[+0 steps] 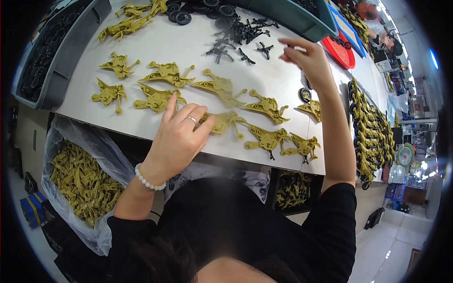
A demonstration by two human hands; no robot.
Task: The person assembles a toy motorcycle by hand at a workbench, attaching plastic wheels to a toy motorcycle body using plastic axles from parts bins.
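Note:
Yellow-green plastic pieces, shaped like toy motorcycle body parts, lie in two rough rows on the white table. My left hand [178,134], with a ring and a beaded bracelet, rests over the near row. Its fingers are spread, the index fingertip at one yellow piece [153,98] and the others beside another yellow piece [222,123]. My right hand [306,59] hovers at the far right, fingers stretched out and apart, nothing visible in them. Nearest to it are small black fork-like parts [265,49]. Two near yellow pieces [266,137] [303,145] have black parts sticking out below.
Black wheels [183,18] lie at the back. A grey bin [61,70] stands left, a green-grey bin [318,26] back right by a red tray [342,52]. Assembled yellow pieces with wheels [370,129] fill the right side. Below left hangs a clear bag [111,155] of yellow parts.

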